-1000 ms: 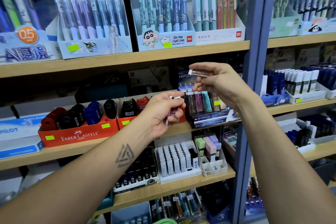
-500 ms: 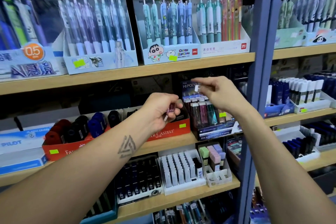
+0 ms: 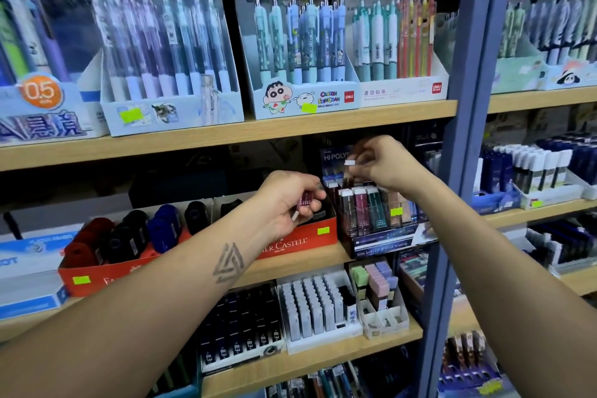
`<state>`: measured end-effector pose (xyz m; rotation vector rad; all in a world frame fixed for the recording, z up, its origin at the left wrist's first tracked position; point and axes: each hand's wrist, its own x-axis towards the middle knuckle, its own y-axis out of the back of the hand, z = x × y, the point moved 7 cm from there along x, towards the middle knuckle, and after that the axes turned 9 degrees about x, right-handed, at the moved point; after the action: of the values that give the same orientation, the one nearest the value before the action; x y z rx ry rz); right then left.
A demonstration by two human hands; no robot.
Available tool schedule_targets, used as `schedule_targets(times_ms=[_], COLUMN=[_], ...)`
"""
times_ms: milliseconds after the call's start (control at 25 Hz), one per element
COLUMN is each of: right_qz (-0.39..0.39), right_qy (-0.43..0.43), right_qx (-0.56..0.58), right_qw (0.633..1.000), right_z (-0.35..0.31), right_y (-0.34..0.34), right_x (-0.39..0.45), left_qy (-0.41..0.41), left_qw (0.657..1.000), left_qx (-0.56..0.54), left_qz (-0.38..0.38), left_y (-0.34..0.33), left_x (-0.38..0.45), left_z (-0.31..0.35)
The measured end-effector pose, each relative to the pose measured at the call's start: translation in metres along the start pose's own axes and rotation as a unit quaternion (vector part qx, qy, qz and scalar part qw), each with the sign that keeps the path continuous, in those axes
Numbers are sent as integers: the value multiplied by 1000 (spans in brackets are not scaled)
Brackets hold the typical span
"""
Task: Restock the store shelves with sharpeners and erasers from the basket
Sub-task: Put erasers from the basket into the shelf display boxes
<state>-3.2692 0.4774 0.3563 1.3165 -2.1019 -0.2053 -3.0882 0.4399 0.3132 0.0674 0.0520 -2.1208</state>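
My right hand [image 3: 382, 163] pinches a slim clear eraser stick with a white cap [image 3: 349, 168], upright and just above the dark display box of slim erasers [image 3: 384, 236] on the middle shelf. My left hand [image 3: 286, 203] grips a maroon eraser stick [image 3: 303, 205] over the red Faber-Castell tray [image 3: 290, 242]. A second red tray [image 3: 106, 275] to the left carries red, black and blue sharpeners [image 3: 135, 233]. The basket is out of view.
Pen display boxes [image 3: 303, 52] fill the upper shelf. White eraser packs [image 3: 313, 307] and pastel erasers [image 3: 376, 281] sit on the lower shelf. A blue steel upright [image 3: 465, 126] divides this bay from the right one. The wooden shelf edge [image 3: 226, 136] runs just above my hands.
My right hand has turned its eraser stick from lying flat to upright and lowered it toward the display box. My left hand moved up and right with its maroon stick.
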Motion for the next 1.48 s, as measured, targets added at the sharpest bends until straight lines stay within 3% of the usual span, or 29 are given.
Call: schedule_targets(times_ms=[280, 480, 720, 880, 1480], right_qz=[-10, -4, 16, 23, -4], right_qy=[-23, -49, -67, -78, -31], right_qx=[-122, -62, -111, -48, -141], right_qw=[992, 997, 991, 996, 989], right_z=[-8, -4, 4, 9, 2], right_y=[-1, -3, 6, 6, -3], right_x=[10, 13, 18, 20, 27], left_qy=[17, 21, 15, 8, 0], left_qw=[999, 998, 998, 998, 998], left_qx=[-41, -51, -48, -50, -42], left_qz=[-16, -41, -32, -32, -38], left_y=[5, 1, 4, 6, 5], left_x=[5, 2, -2, -4, -11], left_z=[-7, -8, -10, -7, -6])
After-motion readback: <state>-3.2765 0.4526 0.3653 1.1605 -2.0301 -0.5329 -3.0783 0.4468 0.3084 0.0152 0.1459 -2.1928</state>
